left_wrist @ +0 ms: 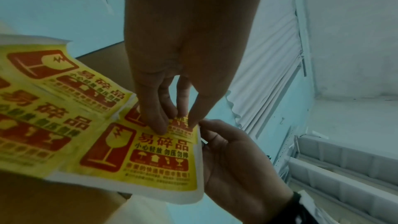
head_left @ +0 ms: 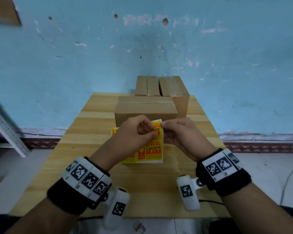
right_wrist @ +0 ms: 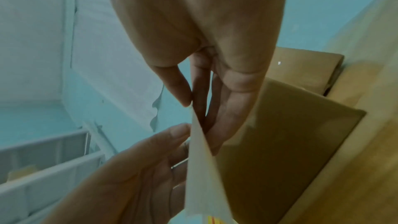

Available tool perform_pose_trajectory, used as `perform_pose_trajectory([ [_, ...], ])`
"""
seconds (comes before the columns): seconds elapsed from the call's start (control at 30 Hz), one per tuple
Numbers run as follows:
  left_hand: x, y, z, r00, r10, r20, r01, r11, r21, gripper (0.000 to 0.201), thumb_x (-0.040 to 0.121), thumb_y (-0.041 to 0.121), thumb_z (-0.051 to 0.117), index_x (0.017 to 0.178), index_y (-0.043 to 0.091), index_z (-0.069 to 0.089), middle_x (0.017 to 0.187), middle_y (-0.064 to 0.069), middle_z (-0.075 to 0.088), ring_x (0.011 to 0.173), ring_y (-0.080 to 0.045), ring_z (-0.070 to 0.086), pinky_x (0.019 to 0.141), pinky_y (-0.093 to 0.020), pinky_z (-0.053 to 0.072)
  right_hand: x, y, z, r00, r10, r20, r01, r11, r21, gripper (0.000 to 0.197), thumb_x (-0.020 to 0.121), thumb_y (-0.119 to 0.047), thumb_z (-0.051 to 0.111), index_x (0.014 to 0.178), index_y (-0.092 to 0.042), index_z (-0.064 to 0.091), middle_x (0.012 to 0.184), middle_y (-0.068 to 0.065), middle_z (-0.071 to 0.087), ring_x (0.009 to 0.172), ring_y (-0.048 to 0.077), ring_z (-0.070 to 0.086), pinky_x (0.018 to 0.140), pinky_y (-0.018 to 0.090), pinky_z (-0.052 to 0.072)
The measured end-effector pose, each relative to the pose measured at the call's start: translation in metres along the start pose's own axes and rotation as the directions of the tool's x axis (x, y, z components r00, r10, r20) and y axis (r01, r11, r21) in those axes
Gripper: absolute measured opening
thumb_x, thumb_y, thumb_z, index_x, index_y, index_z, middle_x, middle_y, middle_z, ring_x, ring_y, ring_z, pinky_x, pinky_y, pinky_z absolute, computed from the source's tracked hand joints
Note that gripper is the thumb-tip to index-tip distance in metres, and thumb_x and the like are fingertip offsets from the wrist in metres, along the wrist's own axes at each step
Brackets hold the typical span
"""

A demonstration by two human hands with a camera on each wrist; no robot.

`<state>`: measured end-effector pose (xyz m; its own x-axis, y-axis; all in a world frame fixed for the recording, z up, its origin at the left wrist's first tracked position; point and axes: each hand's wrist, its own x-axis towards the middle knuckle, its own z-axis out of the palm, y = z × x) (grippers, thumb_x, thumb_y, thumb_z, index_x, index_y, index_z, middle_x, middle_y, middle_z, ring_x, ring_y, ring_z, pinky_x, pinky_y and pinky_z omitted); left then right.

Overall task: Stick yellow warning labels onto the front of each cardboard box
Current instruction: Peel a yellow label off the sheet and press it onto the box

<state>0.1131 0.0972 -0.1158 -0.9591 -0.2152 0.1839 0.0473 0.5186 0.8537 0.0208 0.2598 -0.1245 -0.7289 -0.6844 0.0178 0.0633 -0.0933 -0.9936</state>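
Observation:
A sheet of yellow warning labels (head_left: 150, 147) with red print is held above the wooden table (head_left: 91, 125). In the left wrist view my left hand (left_wrist: 181, 123) pinches the corner of one label (left_wrist: 183, 129) at the sheet's top right. My right hand (head_left: 164, 125) pinches the white backing edge (right_wrist: 200, 159) of the sheet beside it, thumb on top. Just behind the hands stands a closed cardboard box (head_left: 145, 107), its front mostly hidden by them. Two more boxes (head_left: 147, 86) (head_left: 174, 88) stand behind it at the table's far edge.
A blue wall rises right behind the table. A grey metal shelf frame (head_left: 5, 132) stands at the left on the floor. A cable (head_left: 291, 176) runs over the floor at the right. Bare tabletop lies on both sides of the boxes.

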Motion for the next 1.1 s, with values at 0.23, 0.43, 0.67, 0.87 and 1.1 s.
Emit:
perform_pose_trajectory([
  [0.23, -0.009, -0.017, -0.007, 0.998, -0.063, -0.024, 0.058, 0.984, -0.17, 0.014, 0.087, 0.016, 0.073, 0.095, 0.009, 0.064, 0.096, -0.019, 0.071, 0.088, -0.029, 0.072, 0.081, -0.05, 0.059, 0.011, -0.002, 0.01, 1.0, -0.028, -0.009, 0.027, 0.996, -0.088, 0.008, 0.095, -0.004, 0.059, 0.096, 0.0, 0.065, 0.089, 0.02, 0.072, 0.079, 0.03, 0.072, 0.073, 0.038, 0.06],
  [0.43, -0.005, -0.023, 0.01, 0.991, -0.119, -0.057, 0.091, 0.93, -0.357, 0.016, 0.091, 0.016, 0.068, 0.098, 0.002, 0.063, 0.096, -0.021, 0.067, 0.089, -0.025, 0.067, 0.086, -0.042, 0.06, 0.017, 0.016, 0.019, 1.0, 0.011, -0.005, -0.011, 0.997, -0.081, 0.015, 0.098, -0.003, 0.052, 0.092, 0.003, 0.065, 0.095, 0.029, 0.066, 0.088, 0.034, 0.066, 0.084, 0.039, 0.057],
  [0.67, -0.002, -0.026, 0.016, 0.973, -0.203, -0.108, 0.123, 0.856, -0.503, 0.028, 0.094, 0.017, 0.064, 0.099, -0.011, 0.067, 0.086, -0.014, 0.064, 0.08, -0.013, 0.066, 0.082, -0.035, 0.061, 0.019, 0.025, 0.02, 1.0, -0.031, 0.005, 0.031, 0.993, -0.114, 0.021, 0.096, -0.004, 0.057, 0.104, 0.015, 0.062, 0.098, 0.028, 0.067, 0.091, 0.033, 0.068, 0.089, 0.041, 0.058],
  [0.87, -0.002, -0.036, 0.014, 0.97, -0.234, -0.066, 0.16, 0.819, -0.551, 0.026, 0.095, 0.014, 0.063, 0.099, -0.01, 0.069, 0.09, -0.021, 0.067, 0.086, -0.017, 0.067, 0.083, -0.035, 0.061, 0.015, 0.025, 0.024, 0.999, -0.034, 0.005, 0.035, 0.98, -0.198, 0.014, 0.097, -0.006, 0.057, 0.091, 0.001, 0.068, 0.09, 0.019, 0.071, 0.088, 0.032, 0.069, 0.089, 0.044, 0.058],
  [1.1, -0.004, -0.039, 0.012, 0.962, -0.273, -0.018, 0.201, 0.748, -0.633, 0.025, 0.096, 0.007, 0.06, 0.101, -0.016, 0.065, 0.101, -0.027, 0.068, 0.096, -0.022, 0.069, 0.091, -0.034, 0.057, 0.014, 0.018, 0.017, 0.999, -0.004, -0.055, -0.009, 0.975, -0.224, 0.017, 0.1, -0.006, 0.051, 0.095, 0.004, 0.063, 0.09, 0.021, 0.07, 0.082, 0.028, 0.071, 0.078, 0.037, 0.062],
])
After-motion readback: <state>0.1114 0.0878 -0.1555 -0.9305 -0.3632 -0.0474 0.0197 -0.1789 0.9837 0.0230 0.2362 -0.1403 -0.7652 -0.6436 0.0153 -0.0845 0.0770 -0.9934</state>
